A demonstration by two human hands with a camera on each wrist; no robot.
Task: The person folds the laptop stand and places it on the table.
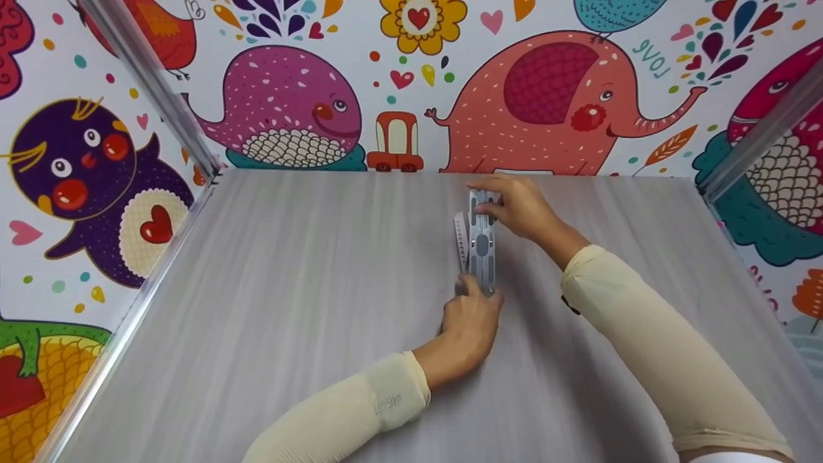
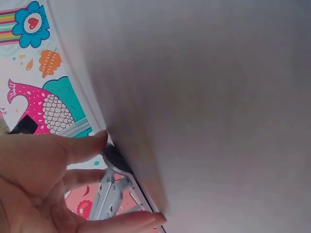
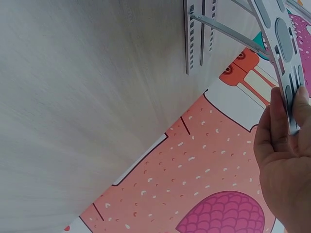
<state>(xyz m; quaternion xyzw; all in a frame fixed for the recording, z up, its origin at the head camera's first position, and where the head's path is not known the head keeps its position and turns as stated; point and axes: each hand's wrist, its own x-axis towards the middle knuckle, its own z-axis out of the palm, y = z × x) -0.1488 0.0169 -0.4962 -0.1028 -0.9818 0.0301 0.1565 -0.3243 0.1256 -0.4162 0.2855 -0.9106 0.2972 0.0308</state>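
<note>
A grey metal folding laptop stand [image 1: 482, 244] stands on the table with its padded plate raised. My right hand [image 1: 524, 209] pinches the plate's far end between thumb and fingers; the right wrist view shows that hand [image 3: 284, 167] at the plate's edge. In the same view a thin strut [image 3: 228, 31] links the plate to a slotted base rail [image 3: 189, 43]. My left hand [image 1: 472, 325] holds the stand's near end. Seen from the left wrist, the thumb and fingers of that hand [image 2: 39, 179] reach round the dark-tipped end of the stand [image 2: 109, 191], low at the tabletop.
The pale wood-grain table [image 1: 289, 289] runs back to a wall printed with cartoon animals [image 1: 546, 103]. Metal frame posts [image 1: 154, 90] rise at the back corners, and a metal rail [image 1: 128, 328] lines the left edge. Cream sleeves [image 1: 347, 411] cover both forearms.
</note>
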